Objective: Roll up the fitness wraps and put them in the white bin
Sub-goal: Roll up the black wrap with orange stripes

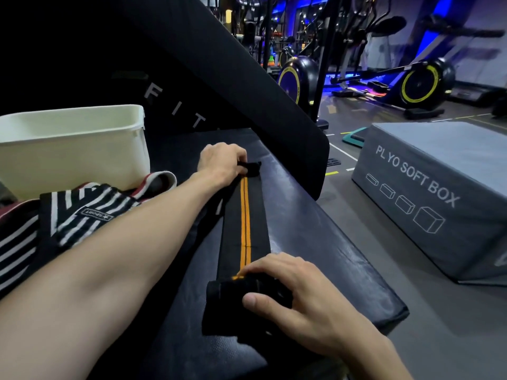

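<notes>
Black fabric makes up the fitness wrap, a long flat band with two orange stripes running side by side down its middle. It lies stretched along the dark padded worktop in the head view, running away from the person. Its near end is wound into a short thick roll, where the orange lines vanish under the turns. The right hand grasps that roll, thumb along its near side and fingers curled over the top. The left hand, arm reaching across, pinches the far end of the band, where a black tab sticks out past the fingers.

To the left on the same worktop sits the white bin, a plain open plastic tub, well apart from the roll. Between the bin and the left forearm lies a heap of other wraps, black with white stripes, one edged red. A grey box printed PLYO SOFT BOX stands on the floor to the right.
</notes>
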The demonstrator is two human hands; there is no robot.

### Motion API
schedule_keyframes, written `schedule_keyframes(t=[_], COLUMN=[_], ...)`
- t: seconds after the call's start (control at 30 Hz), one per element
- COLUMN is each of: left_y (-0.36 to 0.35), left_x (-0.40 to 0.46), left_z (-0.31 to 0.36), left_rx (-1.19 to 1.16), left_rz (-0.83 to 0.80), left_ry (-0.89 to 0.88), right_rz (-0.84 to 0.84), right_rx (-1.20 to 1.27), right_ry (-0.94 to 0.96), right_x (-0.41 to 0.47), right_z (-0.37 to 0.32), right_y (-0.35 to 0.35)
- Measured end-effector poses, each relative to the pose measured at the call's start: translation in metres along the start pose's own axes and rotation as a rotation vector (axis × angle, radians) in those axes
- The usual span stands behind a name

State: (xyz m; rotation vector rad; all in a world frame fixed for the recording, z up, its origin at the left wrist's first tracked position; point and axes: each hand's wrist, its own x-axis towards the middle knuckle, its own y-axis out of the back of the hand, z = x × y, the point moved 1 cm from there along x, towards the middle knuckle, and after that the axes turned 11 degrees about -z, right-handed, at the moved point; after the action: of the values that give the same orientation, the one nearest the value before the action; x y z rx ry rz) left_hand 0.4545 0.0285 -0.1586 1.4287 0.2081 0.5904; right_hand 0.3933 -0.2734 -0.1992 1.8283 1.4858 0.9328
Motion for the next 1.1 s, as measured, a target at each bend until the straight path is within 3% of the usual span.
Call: schedule_keyframes(t=[0.17, 0.3, 0.4, 0.5, 0.63, 0.7, 0.77, 0.87, 0.97, 1.1], left_y=[-0.016, -0.007, 0.013, 0.030, 0.028, 0.013, 0.002, 0.004, 0.014, 0.030], left_x=[0.000, -0.012, -0.036, -0.079, -0.152, -0.174, -0.186, -0.191, -0.196, -0.227], left_z=[0.002, 0.007, 0.019, 0.025, 0.019, 0.008, -0.003, 0.000, 0.008, -0.003], left_rx=[0.096, 0.157, 0.074, -0.163, -0.321, -0.203, -0.116, -0.015, 0.018, -0.273], left_rz=[-0.066, -0.014, 0.039, -0.032, -0.283, -0.386, -0.478, -0.515, -0.371, -0.020], left_ry=[-0.031, -0.104, -0.182, -0.402, -0.698, -0.681, -0.551, -0.440, -0.474, -0.478], right_rz=[0.001, 0.005, 0.017, 0.024, 0.035, 0.034, 0.013, -0.012, -0.002, 0.023], right_rx=[0.001, 0.005, 0.006, 0.003, 0.003, 0.018, 0.051, 0.078, 0.042, -0.013], right_ry=[-0.005, 0.003, 0.008, 0.010, -0.009, -0.014, -0.016, -0.040, -0.072, -0.086], right_x=[0.002, 0.003, 0.002, 0.000, -0.003, -0.005, -0.006, -0.009, -0.015, -0.021], right_z=[0.002, 0.001, -0.002, -0.004, -0.007, -0.008, -0.010, -0.011, -0.012, -0.014], right_y=[-0.001, 0.000, 0.001, 0.002, 0.001, 0.001, 0.002, 0.002, -0.001, -0.007])
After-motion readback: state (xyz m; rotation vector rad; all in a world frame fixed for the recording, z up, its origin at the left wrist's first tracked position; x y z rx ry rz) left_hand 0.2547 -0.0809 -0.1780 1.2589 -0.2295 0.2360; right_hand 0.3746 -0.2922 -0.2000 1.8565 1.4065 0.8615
